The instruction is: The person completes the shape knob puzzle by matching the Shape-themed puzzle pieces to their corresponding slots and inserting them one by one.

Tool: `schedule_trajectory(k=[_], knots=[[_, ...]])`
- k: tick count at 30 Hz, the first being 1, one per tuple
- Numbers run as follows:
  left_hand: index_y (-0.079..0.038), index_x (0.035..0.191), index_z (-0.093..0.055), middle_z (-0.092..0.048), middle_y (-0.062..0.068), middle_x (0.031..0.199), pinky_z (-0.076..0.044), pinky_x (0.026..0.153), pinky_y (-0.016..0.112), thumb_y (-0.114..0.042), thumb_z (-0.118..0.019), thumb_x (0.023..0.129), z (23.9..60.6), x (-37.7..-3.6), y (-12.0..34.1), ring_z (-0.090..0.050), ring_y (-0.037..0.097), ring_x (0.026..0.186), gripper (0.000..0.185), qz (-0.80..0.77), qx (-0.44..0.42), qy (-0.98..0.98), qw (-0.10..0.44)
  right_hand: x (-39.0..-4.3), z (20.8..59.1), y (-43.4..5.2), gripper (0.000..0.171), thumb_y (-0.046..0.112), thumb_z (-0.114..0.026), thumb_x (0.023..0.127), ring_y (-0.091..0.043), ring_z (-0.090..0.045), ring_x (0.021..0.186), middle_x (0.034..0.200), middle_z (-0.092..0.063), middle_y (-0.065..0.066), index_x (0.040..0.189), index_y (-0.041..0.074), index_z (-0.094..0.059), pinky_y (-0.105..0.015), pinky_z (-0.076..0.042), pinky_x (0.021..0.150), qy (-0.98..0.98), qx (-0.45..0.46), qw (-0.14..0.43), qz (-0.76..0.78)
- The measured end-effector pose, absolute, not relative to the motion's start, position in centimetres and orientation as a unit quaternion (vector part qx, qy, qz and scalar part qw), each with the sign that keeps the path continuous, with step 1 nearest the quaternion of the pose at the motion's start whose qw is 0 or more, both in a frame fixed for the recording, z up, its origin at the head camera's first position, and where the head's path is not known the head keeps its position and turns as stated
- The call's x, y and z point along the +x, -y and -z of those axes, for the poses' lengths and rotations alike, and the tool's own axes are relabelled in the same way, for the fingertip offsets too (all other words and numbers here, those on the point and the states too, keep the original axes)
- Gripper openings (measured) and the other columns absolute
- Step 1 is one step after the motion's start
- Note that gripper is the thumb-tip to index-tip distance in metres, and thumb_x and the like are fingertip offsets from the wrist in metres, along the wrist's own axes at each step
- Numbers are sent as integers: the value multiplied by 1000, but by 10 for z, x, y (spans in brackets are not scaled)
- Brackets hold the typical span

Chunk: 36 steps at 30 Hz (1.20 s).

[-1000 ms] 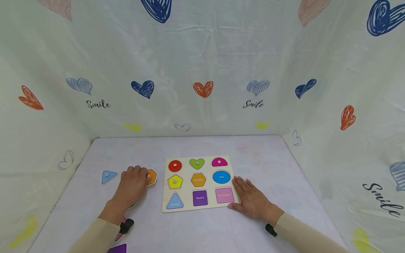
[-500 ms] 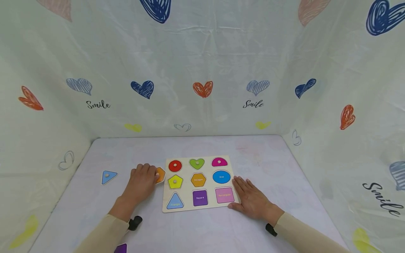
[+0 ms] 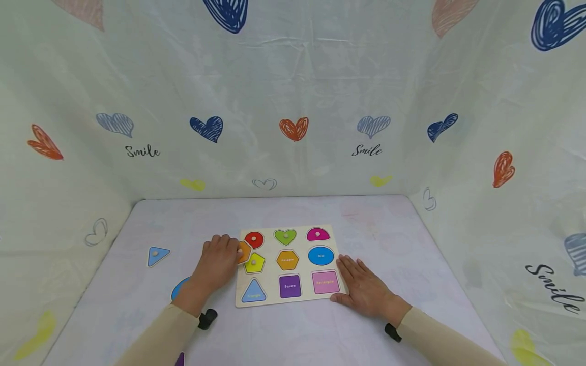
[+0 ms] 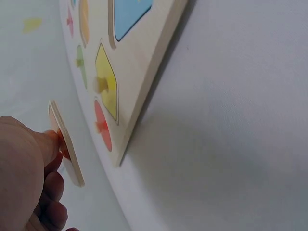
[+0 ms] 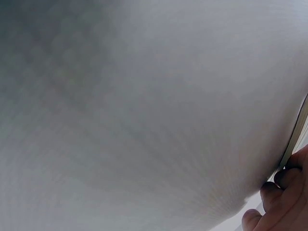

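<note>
My left hand (image 3: 220,262) pinches an orange hexagon puzzle piece (image 3: 244,252), held above the left edge of the wooden shape puzzle board (image 3: 271,300). In the head view the piece overlaps the yellow pentagon (image 3: 254,263) and the edge of the red circle (image 3: 254,239). The left wrist view shows the hexagon piece (image 4: 67,144) edge-on between thumb and fingers, raised off the board. An orange printed hexagon slot (image 3: 287,260) sits mid-board. My right hand (image 3: 363,288) lies with straight fingers against the board's right edge. Its fingertips (image 5: 288,175) touch that edge in the right wrist view.
A blue triangle piece (image 3: 158,255) lies on the table at left. Partly behind the left forearm are a blue piece (image 3: 179,288) and a purple piece (image 3: 180,360). A green heart (image 3: 285,237) and a magenta half-circle (image 3: 318,234) sit in the board's far row.
My left hand has carried the orange hexagon piece rightward from the table to over the board's left edge. The blue piece behind the forearm has come into view. The right hand stays put.
</note>
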<state>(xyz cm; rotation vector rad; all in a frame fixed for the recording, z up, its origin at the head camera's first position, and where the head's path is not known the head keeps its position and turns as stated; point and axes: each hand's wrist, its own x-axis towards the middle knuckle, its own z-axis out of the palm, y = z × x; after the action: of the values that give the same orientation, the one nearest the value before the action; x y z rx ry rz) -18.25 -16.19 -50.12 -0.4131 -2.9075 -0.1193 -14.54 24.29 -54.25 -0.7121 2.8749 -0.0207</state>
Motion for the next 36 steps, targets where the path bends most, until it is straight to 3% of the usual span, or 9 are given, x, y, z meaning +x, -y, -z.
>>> schedule_trajectory(k=[21,28,36], knots=[[-4,124,-66,-65,11,116,-47,93,43,-31,-75,99,504,-190,115,-52,29,108,37,38,-165,984,58,-145,542,-244,104,80,-39,98,-33,-25,161,174,-25,-14,167,3,-23,-53,-21,130,-967,-240,89,8],[-3,118,-65,-65,12,111,-46,88,43,-30,-74,100,507,-195,102,-54,30,106,33,44,-193,978,60,-145,543,-244,104,79,-41,98,-34,-26,161,173,-27,-15,166,2,-24,-53,-22,129,-966,-242,83,12],[-3,117,-65,-61,9,103,-47,93,44,-30,-72,101,508,-198,88,-53,28,101,32,57,-208,976,41,-146,543,-244,104,80,-40,98,-34,-26,161,173,-26,-15,166,2,-24,-53,-22,129,-967,-242,84,12]])
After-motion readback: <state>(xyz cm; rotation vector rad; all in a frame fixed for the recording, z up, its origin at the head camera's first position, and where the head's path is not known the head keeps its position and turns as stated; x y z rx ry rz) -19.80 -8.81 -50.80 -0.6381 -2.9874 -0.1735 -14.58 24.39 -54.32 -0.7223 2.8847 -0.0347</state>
